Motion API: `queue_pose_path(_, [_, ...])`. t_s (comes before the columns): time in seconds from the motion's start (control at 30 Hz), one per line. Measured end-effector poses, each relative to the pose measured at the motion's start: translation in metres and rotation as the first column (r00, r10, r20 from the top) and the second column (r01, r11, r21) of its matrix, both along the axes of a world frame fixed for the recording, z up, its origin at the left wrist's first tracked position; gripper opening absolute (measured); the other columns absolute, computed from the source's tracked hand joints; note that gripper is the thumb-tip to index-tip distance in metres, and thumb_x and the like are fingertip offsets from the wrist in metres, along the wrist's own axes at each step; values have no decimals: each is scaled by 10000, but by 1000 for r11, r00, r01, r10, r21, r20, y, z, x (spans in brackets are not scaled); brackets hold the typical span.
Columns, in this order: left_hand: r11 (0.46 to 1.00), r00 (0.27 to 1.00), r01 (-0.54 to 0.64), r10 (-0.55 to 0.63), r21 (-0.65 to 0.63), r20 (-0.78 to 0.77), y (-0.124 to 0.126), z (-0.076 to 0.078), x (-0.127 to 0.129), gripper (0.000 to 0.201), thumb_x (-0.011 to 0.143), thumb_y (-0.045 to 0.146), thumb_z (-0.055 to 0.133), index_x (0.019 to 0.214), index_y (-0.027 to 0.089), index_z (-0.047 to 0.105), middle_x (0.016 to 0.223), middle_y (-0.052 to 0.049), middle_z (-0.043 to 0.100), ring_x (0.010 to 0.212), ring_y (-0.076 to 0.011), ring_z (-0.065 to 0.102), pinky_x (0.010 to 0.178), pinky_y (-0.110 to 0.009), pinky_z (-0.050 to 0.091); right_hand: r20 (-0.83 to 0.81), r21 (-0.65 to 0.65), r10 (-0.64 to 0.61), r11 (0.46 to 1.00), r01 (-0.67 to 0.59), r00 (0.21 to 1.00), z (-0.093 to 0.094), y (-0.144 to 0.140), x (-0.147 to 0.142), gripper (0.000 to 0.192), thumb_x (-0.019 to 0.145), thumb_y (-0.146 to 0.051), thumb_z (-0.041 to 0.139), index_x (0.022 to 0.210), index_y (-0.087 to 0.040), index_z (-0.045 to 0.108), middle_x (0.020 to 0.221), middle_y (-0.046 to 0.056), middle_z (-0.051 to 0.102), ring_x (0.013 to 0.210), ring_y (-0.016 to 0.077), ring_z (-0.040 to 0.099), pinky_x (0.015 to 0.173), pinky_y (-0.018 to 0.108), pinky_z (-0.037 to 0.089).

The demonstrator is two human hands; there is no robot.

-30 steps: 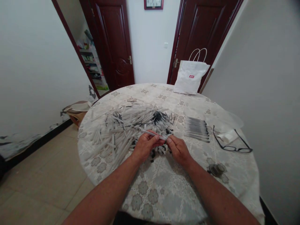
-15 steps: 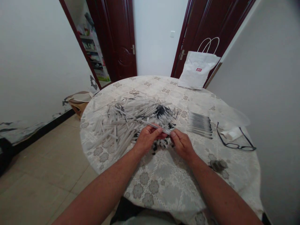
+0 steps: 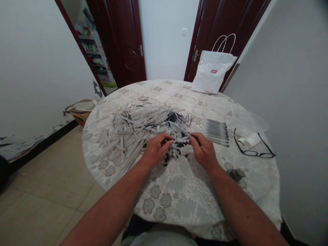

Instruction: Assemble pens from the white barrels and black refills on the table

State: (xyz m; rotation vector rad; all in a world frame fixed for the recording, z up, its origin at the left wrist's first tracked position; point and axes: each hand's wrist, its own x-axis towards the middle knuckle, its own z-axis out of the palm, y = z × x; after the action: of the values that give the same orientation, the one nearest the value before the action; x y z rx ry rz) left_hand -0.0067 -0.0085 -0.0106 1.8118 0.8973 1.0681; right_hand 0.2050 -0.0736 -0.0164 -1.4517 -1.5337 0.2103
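My right hand (image 3: 203, 150) pinches the near end of a thin clear pen barrel (image 3: 180, 129), which points up and left over the pile. To its left, my left hand (image 3: 158, 147) has its thumb and fingertips together over small white-and-black pen parts (image 3: 176, 150); whatever is between them is too small to make out. Beyond both hands spreads a big heap of translucent pen tubes (image 3: 135, 143). Thin black refills (image 3: 174, 117) lie bunched on that heap. Right of my right hand, a neat row of pens with dark ends (image 3: 216, 131) lies side by side.
The round table has a flowered cloth (image 3: 179, 205). Black-framed glasses (image 3: 252, 153) and a white crumpled packet (image 3: 251, 140) lie at the right, near a small dark object (image 3: 236, 174). A white paper bag (image 3: 214, 73) stands at the back. A brown stool (image 3: 81, 109) is beyond the left edge.
My hands were together on the pen barrel; now they are apart. My left hand has let go of it and moved slightly left, while my right hand keeps the barrel. The view has shifted a little.
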Motion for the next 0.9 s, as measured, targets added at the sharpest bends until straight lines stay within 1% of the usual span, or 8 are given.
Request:
queue_pose_path(0.07, [985,984,61,-32,163,-174,0,1,-6,113,874,270,665,941,243,751,862,-50,705,824,-217,626,830,-333,479,-45,29,-62,998,64,997,2,0,5,267,997,-375,521,1118,-193,674,808,32,703,710,174,630,714,287,484])
queue_pose_path(0.17, [929,902,228,-89,291,-421,-2,2,-12,208,857,205,648,1040,260,732,991,-73,696,977,-257,616,908,-371,456,-104,47,-115,992,120,988,3,0,10,265,998,-361,513,1132,-189,663,810,28,684,692,162,611,696,277,482])
queue_pose_path(0.27, [887,820,311,-69,341,-568,-6,3,-13,289,840,169,641,1105,262,711,1044,-92,670,1023,-274,588,910,-377,452,-140,50,-125,990,134,982,3,0,10,266,996,-369,512,1123,-187,659,816,33,675,688,161,602,681,278,481])
queue_pose_path(0.33, [870,755,339,-25,358,-655,-8,2,-11,280,844,176,637,1106,249,703,1034,-102,654,1008,-280,573,884,-383,454,-143,48,-122,990,130,982,3,-1,10,267,995,-375,514,1120,-188,659,809,31,673,681,159,600,675,279,479])
queue_pose_path(0.43, [858,645,367,44,360,-763,-9,0,-8,226,872,240,631,1090,234,691,1021,-101,643,1009,-287,557,858,-394,455,-130,47,-125,990,132,984,4,-1,10,254,991,-367,525,1111,-190,663,795,19,672,666,151,597,673,275,477])
queue_pose_path(0.53, [860,570,373,85,349,-817,-9,-2,-5,188,910,286,601,1071,229,679,1005,-91,641,1007,-277,557,857,-395,456,-122,53,-122,990,129,985,5,-2,9,245,987,-354,534,1110,-188,666,782,11,673,661,146,599,677,271,476])
queue_pose_path(0.67, [860,550,353,127,368,-825,-11,-4,-3,170,912,292,591,1052,219,655,1028,-96,641,1016,-278,563,842,-390,468,-122,58,-115,991,122,986,6,-3,8,245,986,-351,533,1108,-187,668,778,12,676,663,148,603,673,271,477])
queue_pose_path(0.9, [856,593,252,233,452,-771,-15,-9,2,158,908,175,523,1017,199,635,1001,-107,632,998,-268,579,842,-379,484,-135,50,-97,993,105,986,6,-5,7,247,984,-355,539,1115,-190,669,768,9,672,656,148,602,672,270,479])
